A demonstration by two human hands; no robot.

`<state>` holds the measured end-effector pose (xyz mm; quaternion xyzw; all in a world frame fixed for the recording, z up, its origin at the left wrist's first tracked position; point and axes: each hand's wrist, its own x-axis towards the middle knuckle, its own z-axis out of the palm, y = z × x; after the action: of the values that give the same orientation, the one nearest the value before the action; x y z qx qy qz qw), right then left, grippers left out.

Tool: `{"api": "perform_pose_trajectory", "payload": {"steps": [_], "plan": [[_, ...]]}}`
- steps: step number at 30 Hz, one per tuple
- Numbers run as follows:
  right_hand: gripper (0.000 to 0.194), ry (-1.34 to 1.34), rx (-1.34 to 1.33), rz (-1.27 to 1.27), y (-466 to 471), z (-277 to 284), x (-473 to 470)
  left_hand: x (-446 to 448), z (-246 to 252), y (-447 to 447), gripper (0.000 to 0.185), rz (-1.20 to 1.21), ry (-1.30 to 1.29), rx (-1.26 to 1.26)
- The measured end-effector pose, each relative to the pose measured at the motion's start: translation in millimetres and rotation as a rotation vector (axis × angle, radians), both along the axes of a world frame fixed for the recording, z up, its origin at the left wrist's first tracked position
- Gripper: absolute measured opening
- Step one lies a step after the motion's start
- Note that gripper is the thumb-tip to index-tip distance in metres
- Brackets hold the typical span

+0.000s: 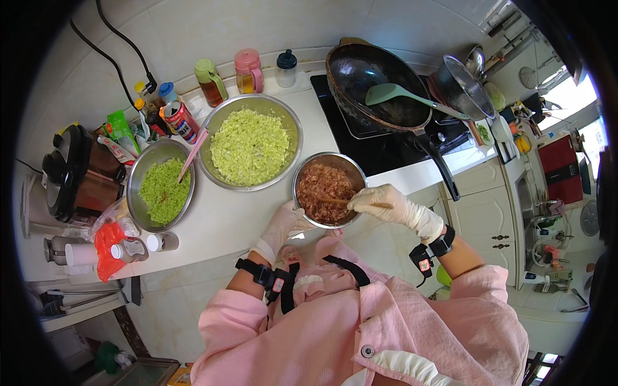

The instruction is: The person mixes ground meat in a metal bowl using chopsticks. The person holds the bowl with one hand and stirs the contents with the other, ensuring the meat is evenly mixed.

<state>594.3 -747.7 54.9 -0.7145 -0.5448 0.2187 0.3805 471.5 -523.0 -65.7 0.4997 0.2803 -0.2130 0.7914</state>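
Observation:
My left hand [285,224], in a pale disposable glove, grips the rim of a small stainless steel bowl [355,166] at the counter's front edge. Raw minced meat [324,188] fills much of this bowl. Gloved as well, my right hand [379,202] is closed around wooden chopsticks [333,199] whose tips are in the meat. Behind and left of the meat stands a large steel bowl [298,140] of chopped pale green vegetable [248,144]. Farther left, another steel bowl [134,166] holds finer green vegetable [164,193] and a pink utensil [193,157].
A wok [376,62] with a green spatula [393,94] sits on the black cooktop [381,161], its handle jutting over the front edge. Oil bottles [210,84] line the wall. A cooker [79,173], jars [162,242] and a red plastic bag [108,251] stand left.

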Motion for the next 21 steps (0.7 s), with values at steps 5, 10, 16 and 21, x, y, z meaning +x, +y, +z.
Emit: {"api": "perform_pose_trajectory", "payload": {"steps": [5, 10, 16, 21], "plan": [[0.009, -0.037, 0.135, -0.11, -12.9, -1.5, 14.1, -1.7, -1.7, -0.3, 0.022, 0.022, -0.003, -0.021], [0.009, -0.22, -0.07, -0.253, -35.9, 7.5, 3.3, -1.9, 0.3, -3.4, 0.021, 0.04, 0.0, -0.007], [0.011, -0.18, -0.229, -0.033, -47.9, 21.4, -21.7, -2.1, 6.6, -5.7, 0.02, 0.043, 0.033, 0.014], [0.011, -0.208, -0.145, 0.16, -29.0, 23.8, -38.3, -1.5, 6.0, -3.9, 0.022, 0.022, 0.04, 0.044]]}}
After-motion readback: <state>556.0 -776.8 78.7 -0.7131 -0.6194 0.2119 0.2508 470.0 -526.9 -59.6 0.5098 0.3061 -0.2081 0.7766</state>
